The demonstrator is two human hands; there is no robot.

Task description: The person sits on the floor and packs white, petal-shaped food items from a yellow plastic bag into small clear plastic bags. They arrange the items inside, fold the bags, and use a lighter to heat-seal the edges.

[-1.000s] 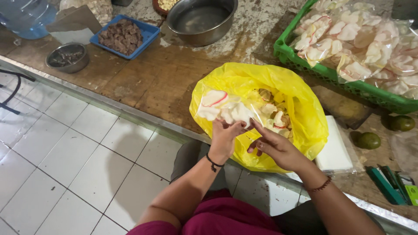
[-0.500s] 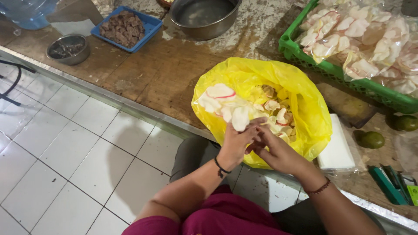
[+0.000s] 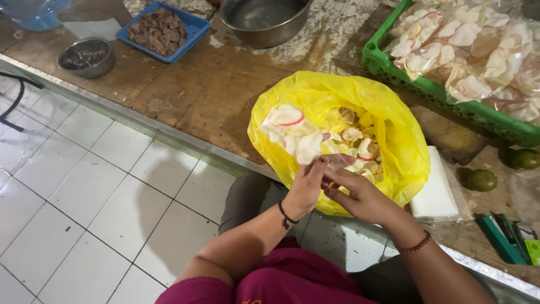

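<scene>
Crackers [image 3: 292, 132] — white, pink-rimmed — fill the yellow bag [image 3: 388, 112] at the wooden counter's [image 3: 185, 95] edge. We see 2 hands meeting at its mouth: the left hand [image 3: 306, 186] pinches a small clear packet of crackers [image 3: 287, 126], the right hand [image 3: 360, 194] curls half-closed on the packet's neck.
</scene>
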